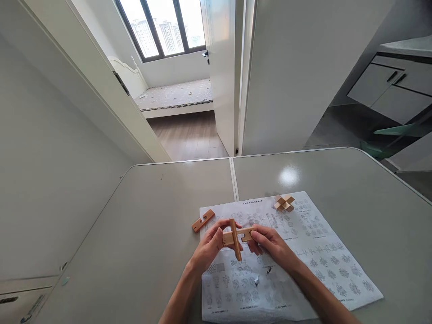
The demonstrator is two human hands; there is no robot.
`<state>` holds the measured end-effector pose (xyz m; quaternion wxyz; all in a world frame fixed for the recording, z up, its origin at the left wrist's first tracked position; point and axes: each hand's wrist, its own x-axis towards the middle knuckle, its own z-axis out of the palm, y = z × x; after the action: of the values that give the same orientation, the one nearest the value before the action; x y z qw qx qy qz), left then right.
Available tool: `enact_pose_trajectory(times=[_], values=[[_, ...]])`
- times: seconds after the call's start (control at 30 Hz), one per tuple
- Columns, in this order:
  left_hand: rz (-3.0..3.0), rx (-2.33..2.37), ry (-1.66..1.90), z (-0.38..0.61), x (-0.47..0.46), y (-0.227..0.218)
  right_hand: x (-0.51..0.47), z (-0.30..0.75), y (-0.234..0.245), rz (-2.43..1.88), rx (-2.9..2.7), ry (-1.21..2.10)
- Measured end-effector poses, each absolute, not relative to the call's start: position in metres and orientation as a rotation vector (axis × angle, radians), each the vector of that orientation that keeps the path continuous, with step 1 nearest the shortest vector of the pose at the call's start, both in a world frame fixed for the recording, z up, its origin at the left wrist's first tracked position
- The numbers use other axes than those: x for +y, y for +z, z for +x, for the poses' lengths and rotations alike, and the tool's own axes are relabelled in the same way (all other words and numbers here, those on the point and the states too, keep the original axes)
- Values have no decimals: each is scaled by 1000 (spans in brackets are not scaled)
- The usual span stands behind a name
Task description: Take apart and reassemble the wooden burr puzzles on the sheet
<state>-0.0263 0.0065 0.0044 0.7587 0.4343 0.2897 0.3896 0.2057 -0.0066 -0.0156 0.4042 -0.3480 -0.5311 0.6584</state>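
My left hand (215, 240) is closed on the left end of a notched wooden puzzle piece (228, 239). Crossing it is a second, narrower-looking wooden piece (235, 240), standing nearly upright in the view. My right hand (270, 243) pinches the right end of a light wooden piece with a cut-out (245, 234); whether this is one bar with the left part, I cannot tell. Beyond my left hand, a loose notched wooden piece (203, 220) lies partly on the paper's edge. An assembled wooden burr puzzle (284, 203) rests at the paper's upper right.
Under my hands lies a large printed sheet (337, 270) with rows of small diagrams. It covers part of a glossy grey table (151, 234), split by a pale seam (233, 180). Past the table are a wall, an open door (221, 76) and a bed (178, 95).
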Motion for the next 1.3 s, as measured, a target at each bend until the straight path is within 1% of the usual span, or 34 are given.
enact_pose_trajectory(times=[0.33, 0.87, 1.3], values=[[691, 420, 825, -25, 1, -5, -5, 208, -14, -789, -1334, 1771], [647, 449, 864, -28, 1, -21, -5, 208, -13, -801, -1342, 1767], [589, 558, 941, -26, 5, -15, -5, 208, -14, -834, -1318, 1756]])
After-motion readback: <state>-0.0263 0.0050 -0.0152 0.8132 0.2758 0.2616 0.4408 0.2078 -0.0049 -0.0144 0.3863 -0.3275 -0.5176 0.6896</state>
